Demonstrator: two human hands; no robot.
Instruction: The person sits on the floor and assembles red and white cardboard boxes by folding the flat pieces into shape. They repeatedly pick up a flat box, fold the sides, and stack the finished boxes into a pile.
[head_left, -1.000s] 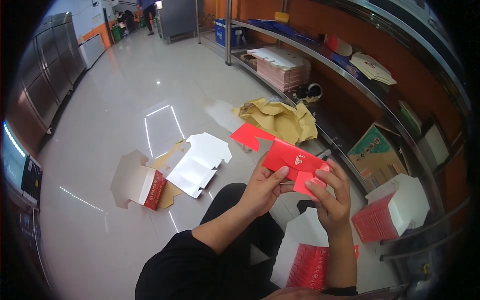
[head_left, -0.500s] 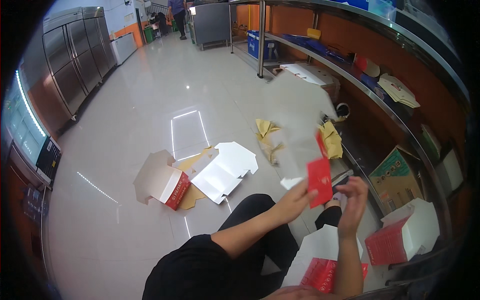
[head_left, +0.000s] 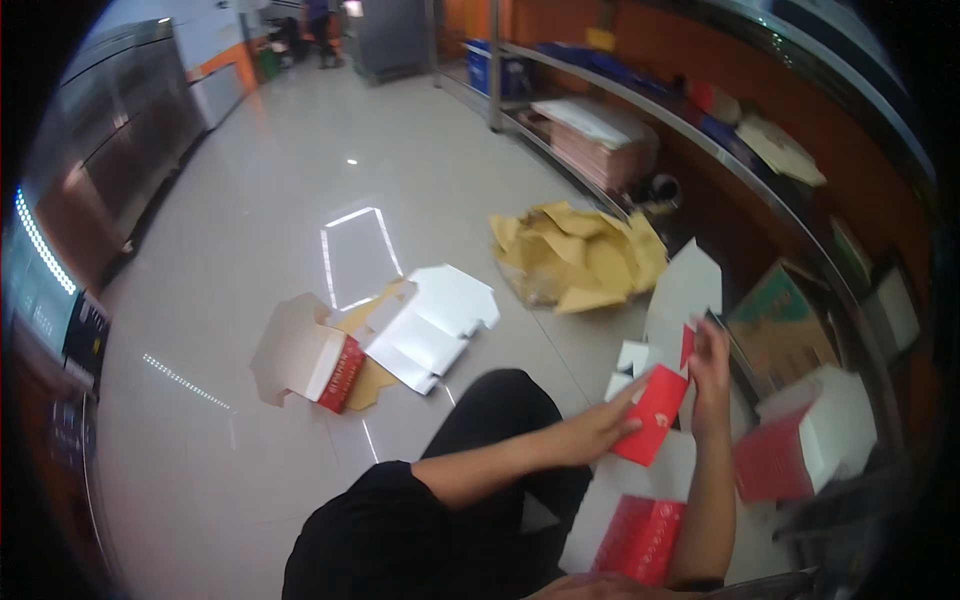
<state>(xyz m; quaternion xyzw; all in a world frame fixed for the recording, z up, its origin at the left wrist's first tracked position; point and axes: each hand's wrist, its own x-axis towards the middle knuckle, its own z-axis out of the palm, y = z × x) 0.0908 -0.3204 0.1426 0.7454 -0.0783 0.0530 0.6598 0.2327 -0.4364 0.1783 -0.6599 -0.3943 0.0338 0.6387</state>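
A partly folded red and white takeaway carton (head_left: 657,412) is between my two hands, its white inner panel rising toward the shelf. With fingers on its red side, my left hand (head_left: 592,430) grips the carton from the left. On the opposite side my right hand (head_left: 712,372) has its fingers bent around a small red flap; the fingertips are slightly blurred. Below my hands, close to my body, lies another red and white carton (head_left: 640,540), partly covered by my right forearm. An open carton (head_left: 775,460) stands to the right.
On the floor at left sit an open carton (head_left: 300,350) and a white cardboard blank (head_left: 435,325). Crumpled brown paper (head_left: 585,255) lies ahead. A metal shelf (head_left: 640,92) holding stacked goods runs along the right. Steel cabinets (head_left: 120,130) line the left; a person (head_left: 318,30) stands far back.
The carton has swung down and nearer to me, uncovering the brown paper and stacked cardboard behind. My left hand has lowered slightly, and my right hand now touches the red flap. The view has shifted slightly.
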